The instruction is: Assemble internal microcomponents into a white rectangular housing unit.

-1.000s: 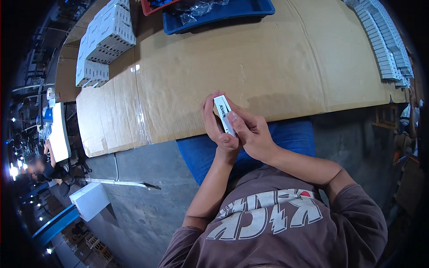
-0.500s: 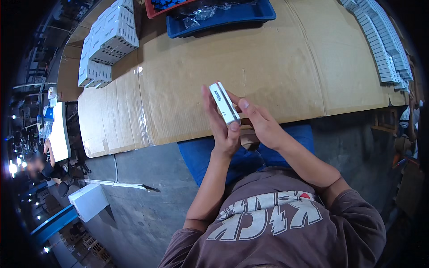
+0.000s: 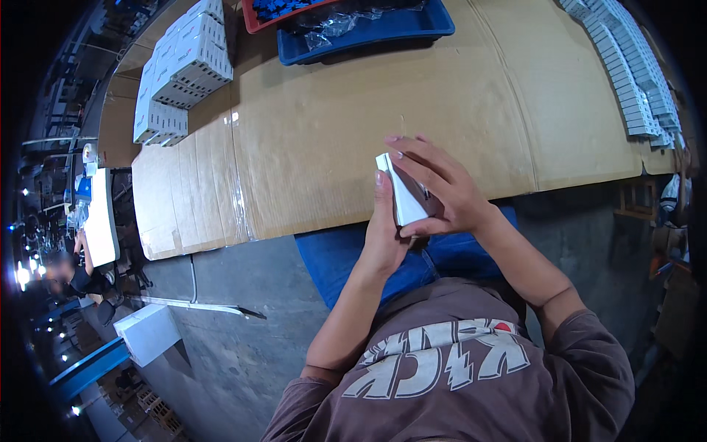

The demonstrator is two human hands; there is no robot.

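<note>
A small white box (image 3: 406,201) is held between both hands over the front edge of the cardboard-covered table. My left hand (image 3: 385,230) grips it from the left, with the thumb along its side. On the other side, my right hand (image 3: 451,193) wraps over it, fingers along the far part and thumb at the near end. The box is tilted, and its right face is mostly hidden by my right fingers.
Stacked white boxes (image 3: 184,66) stand at the table's far left. Rows of similar boxes (image 3: 626,81) line the far right. A blue tray (image 3: 368,46) with clear plastic bags and a red tray (image 3: 255,22) of blue pieces sit at the back. Brown cardboard (image 3: 317,140) covers the table.
The box has turned in my hands, so its printed face no longer shows, and has shifted slightly right and nearer. My right hand has come over it and taken hold.
</note>
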